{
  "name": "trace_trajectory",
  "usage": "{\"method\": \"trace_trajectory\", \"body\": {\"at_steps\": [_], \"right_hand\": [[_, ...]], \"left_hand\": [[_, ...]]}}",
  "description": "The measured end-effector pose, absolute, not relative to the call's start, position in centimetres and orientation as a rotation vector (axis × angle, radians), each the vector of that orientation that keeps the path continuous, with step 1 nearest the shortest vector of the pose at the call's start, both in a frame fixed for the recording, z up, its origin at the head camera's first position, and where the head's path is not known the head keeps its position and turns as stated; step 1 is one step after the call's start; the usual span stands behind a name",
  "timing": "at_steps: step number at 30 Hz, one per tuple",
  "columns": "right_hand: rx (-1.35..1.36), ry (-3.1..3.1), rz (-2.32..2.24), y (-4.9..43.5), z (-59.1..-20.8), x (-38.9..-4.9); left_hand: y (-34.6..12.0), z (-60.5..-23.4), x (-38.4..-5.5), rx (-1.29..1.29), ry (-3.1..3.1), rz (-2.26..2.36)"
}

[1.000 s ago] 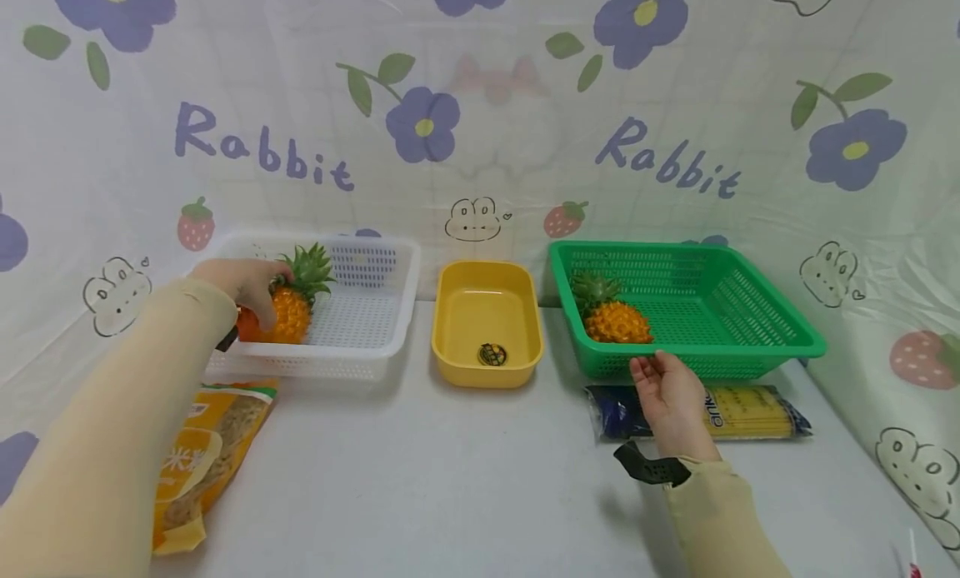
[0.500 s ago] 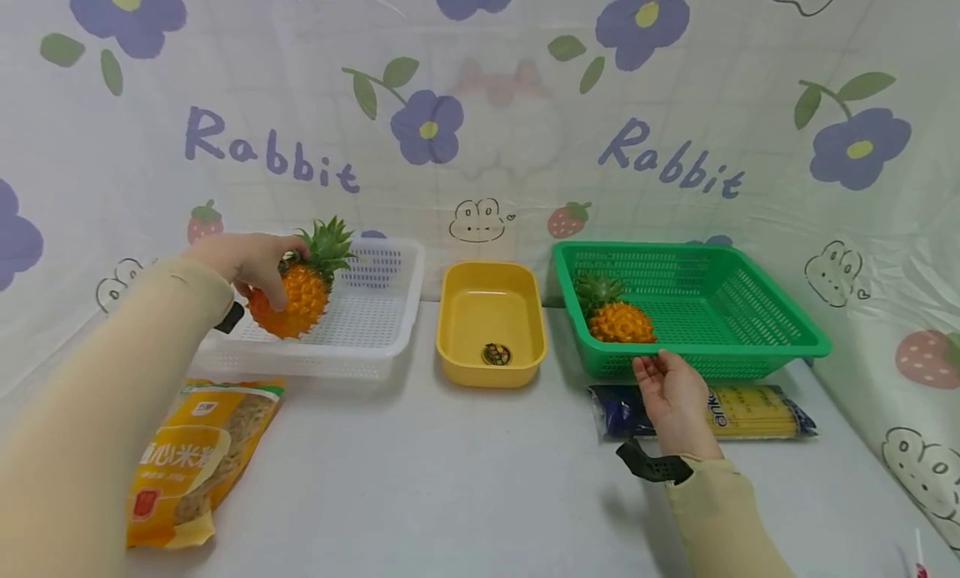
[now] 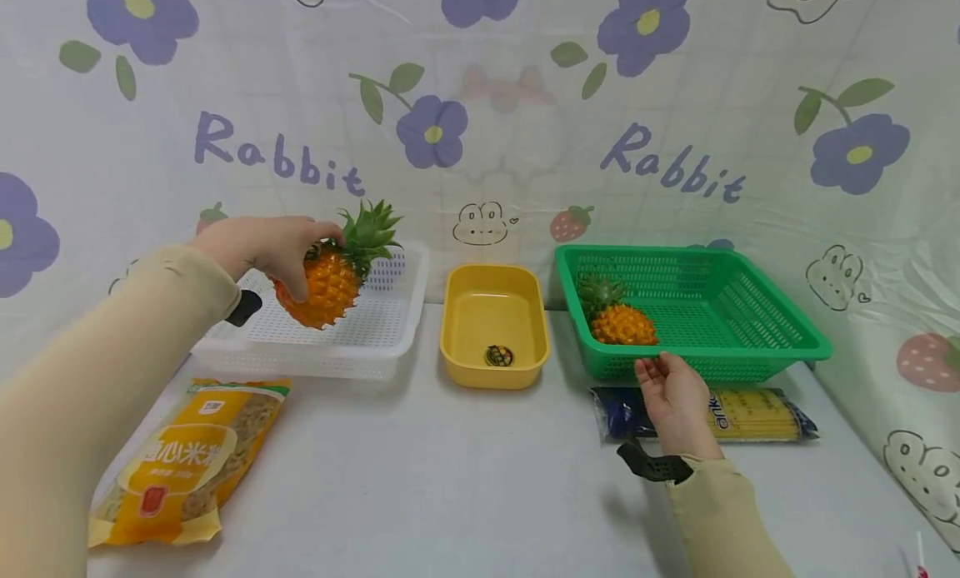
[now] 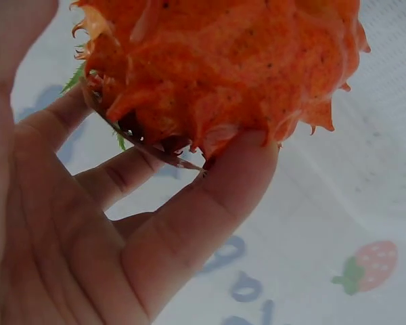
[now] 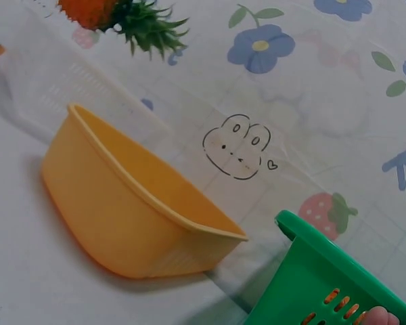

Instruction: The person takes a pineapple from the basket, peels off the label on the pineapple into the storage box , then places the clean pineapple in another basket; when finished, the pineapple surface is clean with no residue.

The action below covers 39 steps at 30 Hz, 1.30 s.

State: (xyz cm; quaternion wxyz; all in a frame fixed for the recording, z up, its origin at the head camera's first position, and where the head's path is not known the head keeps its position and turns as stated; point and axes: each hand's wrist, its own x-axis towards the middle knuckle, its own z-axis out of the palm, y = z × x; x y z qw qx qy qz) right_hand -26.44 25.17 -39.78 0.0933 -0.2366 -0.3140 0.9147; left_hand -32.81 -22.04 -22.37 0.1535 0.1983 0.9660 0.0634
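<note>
A small orange pineapple (image 3: pixel 324 288) with a green leafy crown hangs tilted above the white basket (image 3: pixel 408 328). My left hand (image 3: pixel 273 249) grips it near the base of the crown; the thumb (image 4: pixel 210 196) presses its bumpy skin in the left wrist view. Over at the right, my right hand (image 3: pixel 675 399) has its fingertips against the front rim of the green basket (image 3: pixel 750 345), palm turned up and fingers loosely bent. Inside that basket another pineapple (image 3: pixel 622 324) lies at the left end. One fingertip (image 5: pixel 380 316) shows against the basket's wall in the right wrist view.
Between the two baskets stands a yellow tub (image 3: pixel 495 376) with a dark round mark inside. An orange food bag (image 3: pixel 187 461) lies at the left front. A pack of spaghetti (image 3: pixel 757 413) lies before the green basket, partly behind my right hand. A patterned curtain (image 3: pixel 495 137) hangs behind.
My left hand has lifted the pineapple out of the white basket, moving it up and to the right. The right hand has stayed at the green basket's rim.
</note>
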Motion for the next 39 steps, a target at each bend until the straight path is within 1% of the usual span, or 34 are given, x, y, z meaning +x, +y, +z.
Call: {"method": "trace_trajectory", "body": {"at_steps": [7, 15, 19, 27, 39], "right_hand": [[-0.706, -0.935, 2.71, 25.4, -39.8, -26.5], [-0.701, -0.932, 2.711, 25.4, -39.6, -26.4], [-0.698, -0.926, 2.717, 25.3, -39.6, -26.5], [-0.696, -0.927, 2.71, 25.2, -39.7, -26.7], [-0.716, -0.936, 2.699, 25.1, -39.8, -26.6]], "left_hand": [[-19.1, -21.5, -30.8, 0.755, 2.774, 0.078], [-15.6, -22.3, -28.5, 0.962, 2.699, 0.019], [-14.3, -23.0, -27.4, 1.041, 2.671, -0.042], [-11.7, -24.9, -25.6, 1.092, 2.585, -0.116], [-9.0, -29.4, -23.6, 1.328, 2.442, -0.232]]}}
